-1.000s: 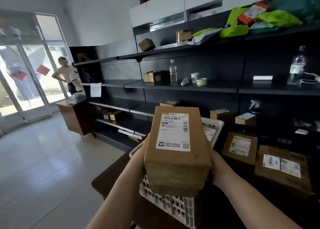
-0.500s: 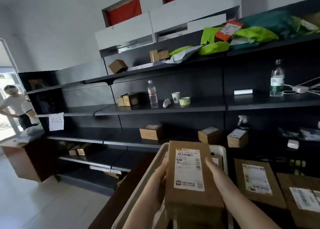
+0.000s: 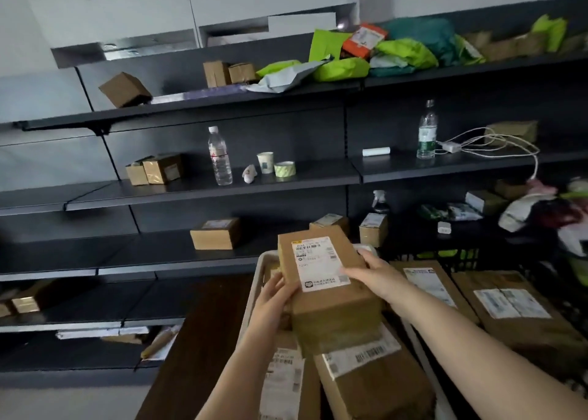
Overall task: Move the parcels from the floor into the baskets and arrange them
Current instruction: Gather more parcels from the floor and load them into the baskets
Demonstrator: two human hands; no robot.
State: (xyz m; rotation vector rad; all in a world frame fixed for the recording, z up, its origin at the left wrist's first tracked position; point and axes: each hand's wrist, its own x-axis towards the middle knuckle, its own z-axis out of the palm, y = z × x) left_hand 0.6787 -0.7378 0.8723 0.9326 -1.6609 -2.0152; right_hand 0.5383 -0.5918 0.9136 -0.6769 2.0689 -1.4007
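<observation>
While your two hands hold it, the cardboard parcel (image 3: 327,289) sits tilted above the white basket (image 3: 257,279), its white shipping label (image 3: 319,263) facing up toward the camera. Your left hand (image 3: 276,295) grips the parcel's left edge, fingers curled round the side. Your right hand (image 3: 375,276) lies across the right edge, thumb on the label's lower corner and fingers wrapped over the far side. Under the held parcel, other labelled parcels already lie in the basket, one large box (image 3: 372,384) directly below and a flat one (image 3: 281,384) to its left; whether the held parcel touches them cannot be told. To the right, two more brown parcels (image 3: 515,311) lie flat beside the basket, in front of a dark crate (image 3: 445,255). Behind stand dark shelves (image 3: 197,184) carrying a water bottle (image 3: 219,157), a paper cup (image 3: 265,162), a tape roll (image 3: 284,168), small cartons (image 3: 216,233) and green mailer bags (image 3: 342,68) on the top level.
</observation>
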